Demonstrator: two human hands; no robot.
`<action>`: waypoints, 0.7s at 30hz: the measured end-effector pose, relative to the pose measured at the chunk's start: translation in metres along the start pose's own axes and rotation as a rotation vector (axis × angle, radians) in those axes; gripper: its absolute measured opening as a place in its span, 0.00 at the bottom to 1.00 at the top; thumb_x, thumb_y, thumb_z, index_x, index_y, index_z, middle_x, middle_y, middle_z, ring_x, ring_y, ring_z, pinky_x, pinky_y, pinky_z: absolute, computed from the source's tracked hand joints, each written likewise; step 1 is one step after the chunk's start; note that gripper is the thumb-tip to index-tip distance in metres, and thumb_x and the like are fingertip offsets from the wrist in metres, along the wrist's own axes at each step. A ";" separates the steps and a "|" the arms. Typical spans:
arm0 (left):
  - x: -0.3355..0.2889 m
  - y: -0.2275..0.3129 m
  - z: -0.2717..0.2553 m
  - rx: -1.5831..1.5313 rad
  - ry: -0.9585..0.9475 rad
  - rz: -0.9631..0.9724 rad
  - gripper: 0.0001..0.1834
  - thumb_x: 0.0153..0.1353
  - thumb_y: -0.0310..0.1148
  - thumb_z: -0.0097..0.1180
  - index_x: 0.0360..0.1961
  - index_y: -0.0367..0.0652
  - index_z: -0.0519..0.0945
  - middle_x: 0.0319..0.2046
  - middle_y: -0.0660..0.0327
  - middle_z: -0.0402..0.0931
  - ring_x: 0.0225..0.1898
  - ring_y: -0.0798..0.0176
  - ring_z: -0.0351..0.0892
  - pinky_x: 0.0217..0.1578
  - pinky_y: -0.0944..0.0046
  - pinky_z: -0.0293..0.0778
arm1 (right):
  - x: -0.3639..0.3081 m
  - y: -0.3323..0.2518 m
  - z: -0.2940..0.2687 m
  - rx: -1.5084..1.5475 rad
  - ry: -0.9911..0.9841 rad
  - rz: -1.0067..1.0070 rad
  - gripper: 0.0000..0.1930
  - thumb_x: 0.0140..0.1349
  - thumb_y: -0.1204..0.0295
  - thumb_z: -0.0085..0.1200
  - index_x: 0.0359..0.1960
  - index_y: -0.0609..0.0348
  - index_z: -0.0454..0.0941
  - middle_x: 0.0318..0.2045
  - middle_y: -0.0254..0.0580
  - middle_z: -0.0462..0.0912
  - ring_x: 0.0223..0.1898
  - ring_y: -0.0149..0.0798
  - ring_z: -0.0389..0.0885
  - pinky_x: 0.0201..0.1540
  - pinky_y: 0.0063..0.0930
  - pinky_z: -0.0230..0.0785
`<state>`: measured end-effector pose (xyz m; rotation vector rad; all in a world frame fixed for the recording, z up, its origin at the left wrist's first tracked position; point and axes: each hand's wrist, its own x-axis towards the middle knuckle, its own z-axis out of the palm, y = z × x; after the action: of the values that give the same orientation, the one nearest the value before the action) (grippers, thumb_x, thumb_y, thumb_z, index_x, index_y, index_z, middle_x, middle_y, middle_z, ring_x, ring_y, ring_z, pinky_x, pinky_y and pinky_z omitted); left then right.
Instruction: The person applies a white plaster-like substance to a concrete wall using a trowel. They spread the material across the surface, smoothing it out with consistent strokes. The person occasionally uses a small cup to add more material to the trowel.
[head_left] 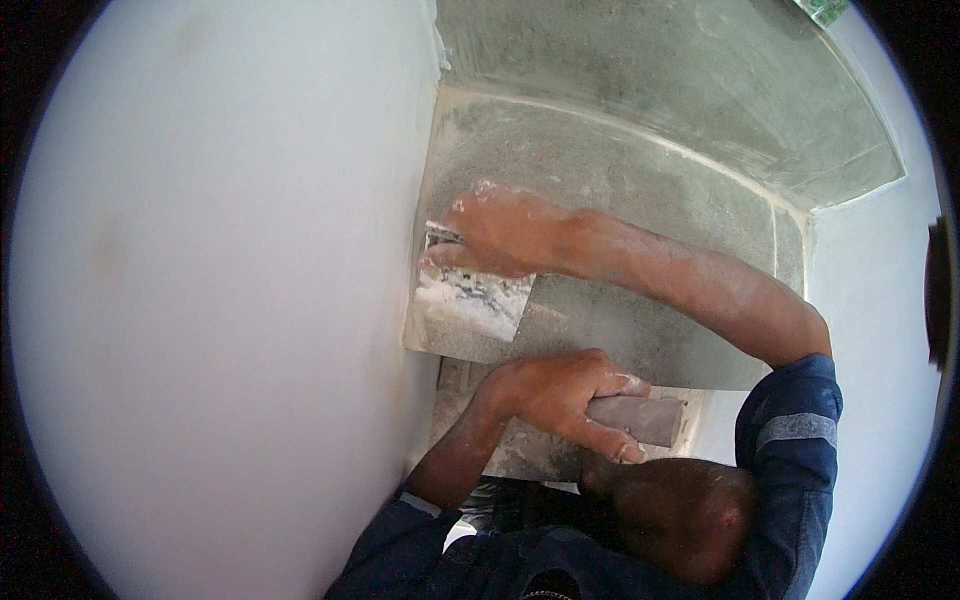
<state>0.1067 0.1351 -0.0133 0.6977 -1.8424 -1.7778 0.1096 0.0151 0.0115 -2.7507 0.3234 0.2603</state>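
My right hand (505,232) reaches across to the left, closed on a flat trowel. The trowel's metal blade (478,303), smeared with white plaster, lies against the grey concrete surface (620,310) close to the left wall. Its grip is mostly hidden under my fingers. Nearer to me, my left hand (572,395) is wrapped round a smooth grey-mauve block (650,420), gripped between thumb and fingers. Whether the block is solid or rolled cannot be made out. White dust or plaster coats both hands.
A smooth white wall (220,300) rises along the whole left side. Beyond my hands, another grey concrete face (660,80) meets the first along a pale ridge. A pale wall (870,270) bounds the right. Below my left wrist lies a rough, dusty ledge (530,450).
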 end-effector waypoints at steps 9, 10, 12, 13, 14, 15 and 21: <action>-0.002 -0.003 0.001 0.016 -0.029 -0.038 0.38 0.43 0.59 0.59 0.38 0.28 0.75 0.20 0.45 0.75 0.23 0.53 0.77 0.25 0.60 0.69 | -0.007 -0.003 -0.015 -0.040 0.055 0.017 0.29 0.61 0.48 0.38 0.42 0.66 0.74 0.37 0.59 0.76 0.41 0.53 0.77 0.46 0.44 0.70; -0.001 -0.002 0.001 0.003 -0.026 -0.029 0.38 0.43 0.59 0.59 0.38 0.28 0.75 0.20 0.45 0.75 0.22 0.53 0.76 0.25 0.60 0.69 | -0.010 -0.005 -0.017 -0.054 -0.031 0.041 0.27 0.62 0.50 0.38 0.41 0.65 0.74 0.36 0.58 0.77 0.38 0.53 0.78 0.43 0.43 0.72; 0.001 0.001 0.001 -0.026 -0.017 -0.012 0.38 0.43 0.59 0.59 0.38 0.29 0.75 0.19 0.45 0.75 0.22 0.53 0.76 0.25 0.60 0.69 | -0.003 0.019 -0.013 0.021 0.102 0.068 0.27 0.62 0.49 0.39 0.40 0.65 0.75 0.35 0.59 0.77 0.40 0.54 0.77 0.44 0.43 0.71; 0.001 -0.002 0.003 -0.011 0.010 0.025 0.38 0.43 0.60 0.59 0.38 0.29 0.75 0.19 0.45 0.75 0.21 0.53 0.76 0.24 0.60 0.69 | 0.000 0.020 -0.016 0.060 0.160 0.071 0.27 0.62 0.49 0.39 0.40 0.65 0.75 0.35 0.59 0.77 0.40 0.54 0.77 0.45 0.44 0.71; 0.002 -0.006 0.004 0.004 0.038 0.061 0.38 0.43 0.60 0.59 0.38 0.29 0.75 0.19 0.45 0.75 0.21 0.53 0.76 0.24 0.60 0.69 | 0.001 0.018 -0.017 0.057 0.113 0.106 0.27 0.62 0.49 0.39 0.39 0.65 0.75 0.34 0.59 0.77 0.40 0.54 0.77 0.44 0.44 0.71; 0.002 -0.009 0.006 0.020 0.066 0.098 0.38 0.43 0.60 0.59 0.38 0.29 0.75 0.19 0.46 0.75 0.21 0.54 0.76 0.24 0.60 0.69 | 0.001 0.017 -0.019 0.054 0.065 0.140 0.28 0.62 0.49 0.39 0.39 0.66 0.75 0.34 0.59 0.77 0.41 0.55 0.77 0.44 0.44 0.71; 0.000 -0.002 0.000 0.035 -0.003 -0.015 0.39 0.44 0.61 0.58 0.38 0.28 0.76 0.20 0.46 0.75 0.22 0.52 0.77 0.26 0.59 0.70 | -0.003 0.001 -0.003 0.066 -0.028 0.079 0.30 0.60 0.46 0.39 0.39 0.66 0.76 0.35 0.61 0.77 0.42 0.55 0.76 0.47 0.46 0.68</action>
<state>0.1072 0.1353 -0.0152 0.7247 -1.8795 -1.7607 0.1067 0.0132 0.0147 -2.6707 0.4259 0.3027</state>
